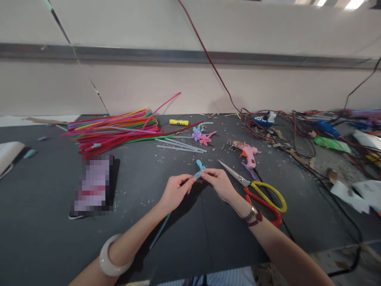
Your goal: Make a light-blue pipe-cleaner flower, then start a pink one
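Both hands meet over the dark table, pinching a light blue pipe cleaner [200,163] bent into small loops. My left hand [177,190] has thumb and forefinger closed on its left side. From the right, my right hand [218,182] grips the same piece with its fingertips. The fingers cover part of the loops. A long blue strand [160,231] runs out below my left hand towards the front edge; its link to the loops is hidden. Just beyond the hands lie a purple flower [197,134] and a pink flower [205,139] made of pipe cleaner.
Scissors [242,180] with yellow and red handles lie right of my hands, below a pink glue gun [249,154]. Glue sticks [181,149], a yellow tube [179,122] and a pipe cleaner bundle [119,131] lie behind. A phone [93,184] is at left, tangled cables [253,127] at right.
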A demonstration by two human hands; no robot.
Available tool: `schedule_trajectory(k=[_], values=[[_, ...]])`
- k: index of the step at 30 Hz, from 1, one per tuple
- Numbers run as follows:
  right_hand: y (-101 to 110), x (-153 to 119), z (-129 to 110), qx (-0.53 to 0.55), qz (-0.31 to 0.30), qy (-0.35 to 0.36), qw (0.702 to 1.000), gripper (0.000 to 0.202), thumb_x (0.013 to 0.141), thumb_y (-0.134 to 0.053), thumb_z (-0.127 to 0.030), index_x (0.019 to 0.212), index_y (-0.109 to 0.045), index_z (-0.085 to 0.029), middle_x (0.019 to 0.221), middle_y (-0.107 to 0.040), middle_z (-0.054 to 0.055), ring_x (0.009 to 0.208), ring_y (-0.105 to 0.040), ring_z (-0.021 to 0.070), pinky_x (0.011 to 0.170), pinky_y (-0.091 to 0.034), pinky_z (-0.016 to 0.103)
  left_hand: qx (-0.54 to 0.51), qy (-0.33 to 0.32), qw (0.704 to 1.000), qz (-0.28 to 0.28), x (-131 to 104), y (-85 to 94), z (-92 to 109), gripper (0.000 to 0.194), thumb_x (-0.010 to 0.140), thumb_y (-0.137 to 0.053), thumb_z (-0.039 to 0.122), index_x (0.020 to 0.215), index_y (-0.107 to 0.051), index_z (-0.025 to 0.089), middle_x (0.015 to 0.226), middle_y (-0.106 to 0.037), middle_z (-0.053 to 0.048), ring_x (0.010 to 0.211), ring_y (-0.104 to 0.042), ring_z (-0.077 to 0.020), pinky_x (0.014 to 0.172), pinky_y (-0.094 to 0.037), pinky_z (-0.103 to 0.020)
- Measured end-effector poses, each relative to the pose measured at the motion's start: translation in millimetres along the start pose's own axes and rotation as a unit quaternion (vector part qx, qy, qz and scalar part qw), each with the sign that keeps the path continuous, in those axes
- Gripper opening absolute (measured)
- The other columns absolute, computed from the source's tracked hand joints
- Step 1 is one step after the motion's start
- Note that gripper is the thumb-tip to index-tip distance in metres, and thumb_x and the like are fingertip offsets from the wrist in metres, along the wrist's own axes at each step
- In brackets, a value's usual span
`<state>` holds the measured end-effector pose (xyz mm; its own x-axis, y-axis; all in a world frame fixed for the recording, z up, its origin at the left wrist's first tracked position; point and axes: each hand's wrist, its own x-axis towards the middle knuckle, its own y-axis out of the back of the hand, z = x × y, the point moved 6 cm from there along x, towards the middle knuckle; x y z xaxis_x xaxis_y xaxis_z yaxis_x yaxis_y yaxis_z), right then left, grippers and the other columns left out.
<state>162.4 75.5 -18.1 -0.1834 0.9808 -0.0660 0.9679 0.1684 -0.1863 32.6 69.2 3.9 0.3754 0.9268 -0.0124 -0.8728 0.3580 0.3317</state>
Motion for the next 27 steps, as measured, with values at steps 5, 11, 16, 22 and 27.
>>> schedule_trajectory(k=[5, 11, 16, 22, 27], values=[[0.9, -1.8, -0.3, 0.004, 0.020, 0.004, 1.000, 0.016, 0.068, -0.063, -0.032, 0.066, -0.066, -0.016, 0.062, -0.060, -0.001, 0.059, -0.051, 0.0102, 0.061, -0.039, 0.024, -0.022, 0.000, 1.000, -0.016, -0.1, -2.8, 0.3, 0.032, 0.080, -0.043, 0.038, 0.068, -0.059, 0.013, 0.048, -0.039, 0.005, 0.047, -0.034, -0.0071, 0.046, -0.027, -0.019], [6.0, -1.4, -2.4, -0.001, 0.060, 0.038, 0.997, 0.018, 0.067, -0.064, -0.031, 0.058, -0.060, -0.016, 0.057, -0.054, -0.002, 0.056, -0.047, 0.0090, 0.057, -0.038, 0.022, -0.053, 0.006, 0.998, -0.017, 1.4, -4.1, -2.9, 0.027, 0.078, -0.047, 0.035, 0.075, -0.062, 0.013, 0.048, -0.042, 0.004, 0.046, -0.036, -0.0066, 0.045, -0.029, -0.018], [8.1, -0.6, -6.1, -0.073, 0.072, 0.058, 0.993, 0.017, 0.073, -0.058, -0.033, 0.076, -0.062, -0.017, 0.066, -0.059, 0.001, 0.060, -0.054, 0.0120, 0.059, -0.044, 0.025, -0.092, 0.037, 0.995, 0.007, 2.6, -0.7, -8.6, 0.025, 0.076, -0.050, 0.035, 0.078, -0.062, 0.012, 0.046, -0.045, 0.004, 0.039, -0.033, -0.0049, 0.037, -0.024, -0.017], [-1.9, -22.5, -41.0, -0.373, 0.112, 0.324, 0.862, 0.022, 0.079, -0.052, -0.019, 0.099, -0.060, -0.023, 0.099, -0.059, 0.007, 0.094, -0.053, 0.0189, 0.084, -0.044, 0.036, -0.118, 0.061, 0.991, 0.024, 2.7, 2.0, -10.7, 0.026, 0.074, -0.053, 0.036, 0.077, -0.060, 0.012, 0.043, -0.044, 0.005, 0.034, -0.028, -0.0031, 0.033, -0.019, -0.016], [-17.8, -28.9, -37.0, -0.513, 0.013, 0.392, 0.764, 0.031, 0.083, -0.044, -0.013, 0.112, -0.054, -0.018, 0.104, -0.059, 0.009, 0.100, -0.050, 0.0200, 0.087, -0.045, 0.038, -0.131, 0.060, 0.990, 0.000, 1.5, -2.3, -5.9, 0.025, 0.076, -0.051, 0.036, 0.076, -0.059, 0.012, 0.043, -0.044, 0.005, 0.035, -0.028, -0.0028, 0.033, -0.018, -0.016]])
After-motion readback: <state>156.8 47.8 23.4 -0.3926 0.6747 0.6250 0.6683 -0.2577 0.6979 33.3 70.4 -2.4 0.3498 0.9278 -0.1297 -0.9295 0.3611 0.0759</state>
